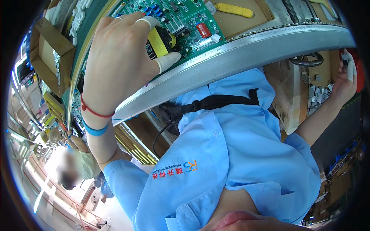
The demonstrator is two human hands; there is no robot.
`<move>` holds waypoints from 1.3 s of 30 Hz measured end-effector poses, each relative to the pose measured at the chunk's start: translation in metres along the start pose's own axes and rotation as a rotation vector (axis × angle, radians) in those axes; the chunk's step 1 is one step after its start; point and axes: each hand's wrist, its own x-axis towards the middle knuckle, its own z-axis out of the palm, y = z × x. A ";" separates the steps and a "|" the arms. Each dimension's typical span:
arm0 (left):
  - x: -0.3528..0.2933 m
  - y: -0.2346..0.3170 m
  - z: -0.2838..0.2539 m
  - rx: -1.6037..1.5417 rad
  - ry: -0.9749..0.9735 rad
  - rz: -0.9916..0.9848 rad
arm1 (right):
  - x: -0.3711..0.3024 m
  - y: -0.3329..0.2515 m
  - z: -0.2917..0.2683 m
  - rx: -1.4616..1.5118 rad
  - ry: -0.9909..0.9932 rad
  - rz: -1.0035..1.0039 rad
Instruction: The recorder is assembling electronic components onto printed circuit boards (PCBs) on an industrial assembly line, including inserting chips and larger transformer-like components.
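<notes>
My left hand, with white finger cots on its thumb and fingers, is over a green circuit board. Its thumb and index finger close around a yellow-and-black transformer on that board. Other fingers reach past it, partly hidden behind the hand. A red capacitor and several blue components stand on the board nearby. Far to the right, my right hand pinches a small black part with pale pins. It is beside a red bin.
A metal rail curves along the front of the board. Beyond it lies a yellow object in a cardboard tray. Loose pale parts lie below a black handwheel. An open carton stands at left; another person is farther back.
</notes>
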 end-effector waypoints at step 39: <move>-0.399 0.046 0.170 0.137 0.757 -1.589 | -0.237 -0.200 0.402 -0.068 -1.498 -1.157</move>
